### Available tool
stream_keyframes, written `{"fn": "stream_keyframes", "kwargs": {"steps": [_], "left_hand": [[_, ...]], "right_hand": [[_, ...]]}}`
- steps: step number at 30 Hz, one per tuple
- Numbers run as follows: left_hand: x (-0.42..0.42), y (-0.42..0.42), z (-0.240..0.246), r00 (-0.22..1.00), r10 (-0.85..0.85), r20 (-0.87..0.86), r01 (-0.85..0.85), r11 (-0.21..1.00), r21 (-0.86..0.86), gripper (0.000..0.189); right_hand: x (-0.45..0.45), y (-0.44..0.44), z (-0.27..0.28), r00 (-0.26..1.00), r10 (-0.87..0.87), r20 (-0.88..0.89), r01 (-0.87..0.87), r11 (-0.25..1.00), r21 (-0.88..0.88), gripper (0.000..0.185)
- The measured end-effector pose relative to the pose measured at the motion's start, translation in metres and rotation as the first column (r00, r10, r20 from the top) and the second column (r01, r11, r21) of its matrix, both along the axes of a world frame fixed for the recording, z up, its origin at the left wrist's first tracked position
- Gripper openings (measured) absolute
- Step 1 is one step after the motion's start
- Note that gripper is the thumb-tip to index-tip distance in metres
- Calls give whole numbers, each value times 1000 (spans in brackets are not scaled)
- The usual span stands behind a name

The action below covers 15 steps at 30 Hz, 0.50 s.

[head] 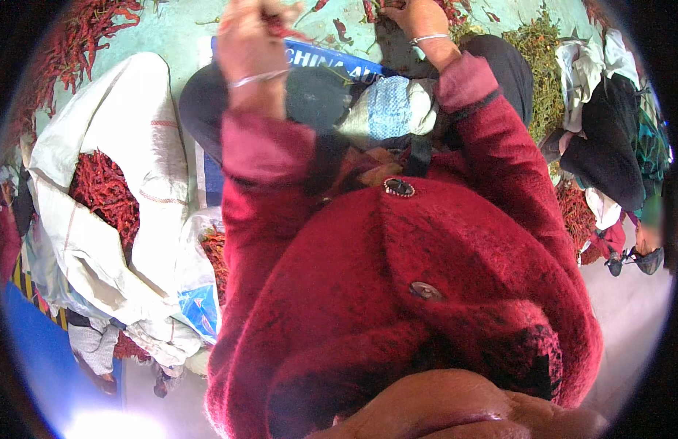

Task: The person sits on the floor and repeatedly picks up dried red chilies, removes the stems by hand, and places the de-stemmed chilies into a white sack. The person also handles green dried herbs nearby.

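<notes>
My left hand (254,35), motion-blurred, is raised at the top of the view with its fingers closed around red chili peppers (278,26). My right hand (421,21) reaches to the top edge. Its fingertips are close to a red chili pepper (370,10), and the frame cuts off part of the hand, so its grip is unclear. Beneath both hands lies a pale green floor (322,24) with a few loose chilies and stems. A blue printed strip (339,60) bearing writing runs in front of my lap. A white and blue cloth bundle (391,107) rests between my legs.
To the left stands a large white woven sack (136,99) with red chilies (105,192) in its opening. A chili heap (92,41) lies at the upper left. Green stems (539,71) are piled on the right, beside a seated person in dark trousers (608,142).
</notes>
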<state>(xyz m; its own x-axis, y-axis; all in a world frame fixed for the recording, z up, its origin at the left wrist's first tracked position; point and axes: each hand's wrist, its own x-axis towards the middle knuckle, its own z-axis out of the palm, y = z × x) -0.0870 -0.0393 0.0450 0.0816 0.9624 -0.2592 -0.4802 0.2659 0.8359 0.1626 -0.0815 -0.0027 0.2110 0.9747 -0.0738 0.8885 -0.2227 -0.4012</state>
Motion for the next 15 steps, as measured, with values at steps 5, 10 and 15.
{"fn": "stream_keyframes", "kwargs": {"steps": [5, 10, 15], "left_hand": [[-161, -1, 35, 582, 122, -804, 46, 982, 183, 27], [-252, -60, 70, -840, 177, -514, 45, 965, 259, 96], [-84, -77, 77, 524, -19, -851, 98, 994, 39, 27]], "right_hand": [[37, -3, -28, 965, 171, -202, -154, 983, 97, 17], [14, -9, 30, 122, -443, -888, 30, 896, -443, 13], [-24, -32, 56, 53, -291, -955, -198, 935, -295, 22]]}}
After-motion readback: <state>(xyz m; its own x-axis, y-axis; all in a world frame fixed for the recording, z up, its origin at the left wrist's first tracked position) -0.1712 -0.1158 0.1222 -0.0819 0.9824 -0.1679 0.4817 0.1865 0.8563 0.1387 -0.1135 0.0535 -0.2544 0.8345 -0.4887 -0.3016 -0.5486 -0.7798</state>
